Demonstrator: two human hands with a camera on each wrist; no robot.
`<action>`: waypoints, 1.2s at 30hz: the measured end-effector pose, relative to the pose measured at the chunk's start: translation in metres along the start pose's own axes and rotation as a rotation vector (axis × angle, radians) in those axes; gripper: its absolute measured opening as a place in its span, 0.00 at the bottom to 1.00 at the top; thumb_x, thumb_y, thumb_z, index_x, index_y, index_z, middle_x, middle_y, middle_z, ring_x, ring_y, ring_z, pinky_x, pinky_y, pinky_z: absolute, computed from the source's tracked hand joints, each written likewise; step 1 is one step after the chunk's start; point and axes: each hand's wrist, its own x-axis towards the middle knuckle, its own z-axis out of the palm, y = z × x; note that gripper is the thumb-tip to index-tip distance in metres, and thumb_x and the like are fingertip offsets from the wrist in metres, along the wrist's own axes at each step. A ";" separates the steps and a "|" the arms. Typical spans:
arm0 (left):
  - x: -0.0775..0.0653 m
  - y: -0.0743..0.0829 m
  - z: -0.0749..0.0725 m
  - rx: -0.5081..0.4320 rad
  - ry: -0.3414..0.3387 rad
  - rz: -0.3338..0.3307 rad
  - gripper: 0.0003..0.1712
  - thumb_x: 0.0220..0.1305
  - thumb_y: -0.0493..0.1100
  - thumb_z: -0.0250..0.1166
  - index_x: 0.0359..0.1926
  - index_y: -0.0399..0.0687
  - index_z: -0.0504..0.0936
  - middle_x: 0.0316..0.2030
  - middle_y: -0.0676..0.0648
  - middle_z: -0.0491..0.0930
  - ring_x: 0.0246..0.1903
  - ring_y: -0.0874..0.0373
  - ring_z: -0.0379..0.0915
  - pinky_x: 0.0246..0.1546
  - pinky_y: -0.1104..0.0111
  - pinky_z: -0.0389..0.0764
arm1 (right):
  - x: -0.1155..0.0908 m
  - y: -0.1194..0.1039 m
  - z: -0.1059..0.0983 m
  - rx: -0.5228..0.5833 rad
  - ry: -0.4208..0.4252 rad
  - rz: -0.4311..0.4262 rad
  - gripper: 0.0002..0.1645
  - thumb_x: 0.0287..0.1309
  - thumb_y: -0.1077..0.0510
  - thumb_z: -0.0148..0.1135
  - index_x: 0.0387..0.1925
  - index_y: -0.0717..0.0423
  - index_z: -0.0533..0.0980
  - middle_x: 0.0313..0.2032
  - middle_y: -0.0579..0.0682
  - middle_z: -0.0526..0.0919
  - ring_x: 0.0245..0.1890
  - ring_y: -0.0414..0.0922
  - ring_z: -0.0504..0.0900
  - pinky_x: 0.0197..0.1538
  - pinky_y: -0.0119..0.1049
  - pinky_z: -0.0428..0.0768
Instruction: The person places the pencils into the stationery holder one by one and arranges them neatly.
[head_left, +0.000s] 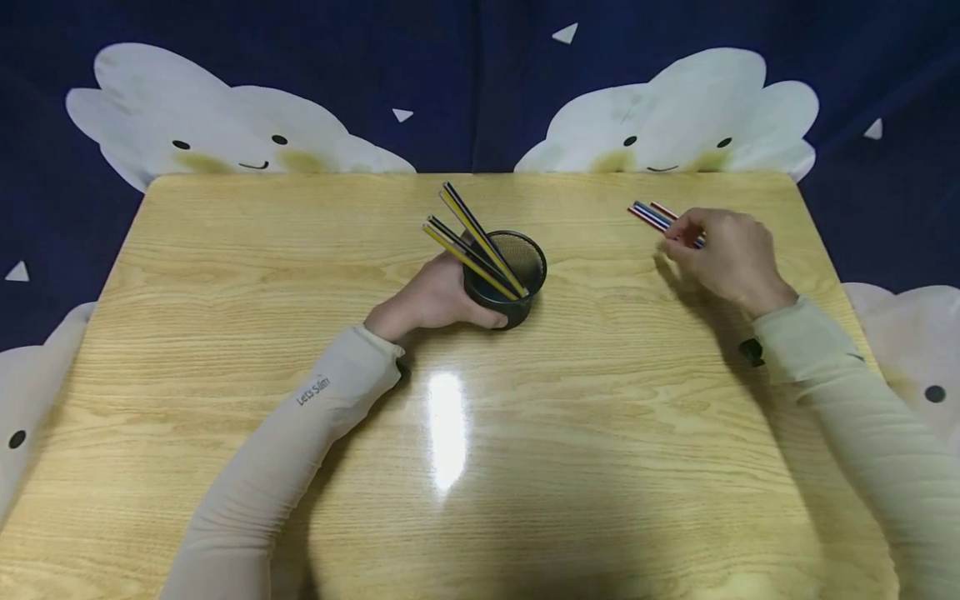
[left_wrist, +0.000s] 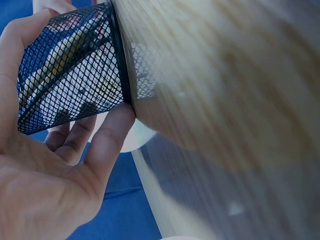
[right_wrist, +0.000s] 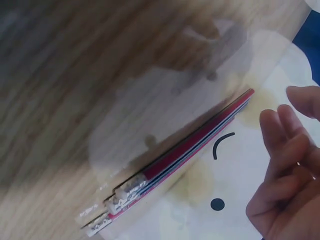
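Note:
My left hand (head_left: 438,292) grips a black mesh pencil cup (head_left: 517,316) from its left side, the thumb along the near side. Yellow-and-black striped pencils (head_left: 480,237) stand in the cup, leaning out to the left over its rim. In the left wrist view the cup's mesh wall (left_wrist: 100,70) shows between thumb and fingers, its base edge by the table surface. On the right, my right hand (head_left: 723,254) hovers over a small bunch of striped red and blue pencils (right_wrist: 200,131). Its fingers (right_wrist: 280,132) are loosely bent, thumb and fingertips apart, holding nothing.
The wooden table (head_left: 562,450) carries a bright light reflection near its middle. Behind its far edge hangs a dark blue cloth (head_left: 480,83) printed with white smiling clouds.

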 end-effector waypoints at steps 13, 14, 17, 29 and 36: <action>-0.001 0.000 0.001 0.018 0.000 -0.011 0.43 0.48 0.48 0.88 0.66 0.47 0.82 0.59 0.49 0.83 0.64 0.53 0.75 0.71 0.57 0.70 | 0.006 0.015 -0.001 -0.070 -0.116 0.099 0.12 0.72 0.55 0.72 0.44 0.63 0.86 0.40 0.64 0.88 0.36 0.62 0.83 0.37 0.60 0.71; -0.001 0.000 0.001 0.019 0.000 -0.011 0.43 0.48 0.48 0.88 0.66 0.47 0.81 0.59 0.49 0.83 0.64 0.53 0.75 0.71 0.57 0.70 | 0.007 0.016 0.000 -0.083 -0.119 0.099 0.12 0.72 0.55 0.72 0.44 0.62 0.86 0.39 0.63 0.88 0.36 0.62 0.83 0.37 0.60 0.72; 0.000 0.000 0.000 0.020 -0.001 -0.010 0.44 0.48 0.48 0.88 0.67 0.47 0.81 0.60 0.49 0.83 0.65 0.53 0.75 0.71 0.57 0.69 | 0.008 0.019 0.002 -0.116 -0.120 0.099 0.12 0.71 0.55 0.71 0.43 0.62 0.86 0.37 0.62 0.87 0.34 0.61 0.83 0.34 0.60 0.72; 0.000 0.000 0.000 0.013 -0.003 -0.004 0.44 0.48 0.47 0.88 0.67 0.48 0.81 0.60 0.50 0.83 0.65 0.54 0.75 0.71 0.58 0.69 | 0.011 0.024 0.007 -0.169 -0.109 0.095 0.10 0.71 0.57 0.69 0.41 0.62 0.84 0.34 0.62 0.84 0.32 0.61 0.81 0.30 0.59 0.73; -0.001 -0.001 0.000 0.015 0.001 -0.016 0.44 0.48 0.49 0.88 0.67 0.47 0.81 0.59 0.49 0.83 0.65 0.52 0.75 0.72 0.57 0.69 | 0.013 0.026 0.008 -0.152 -0.119 0.089 0.10 0.71 0.55 0.69 0.40 0.60 0.84 0.33 0.60 0.85 0.32 0.62 0.82 0.31 0.61 0.73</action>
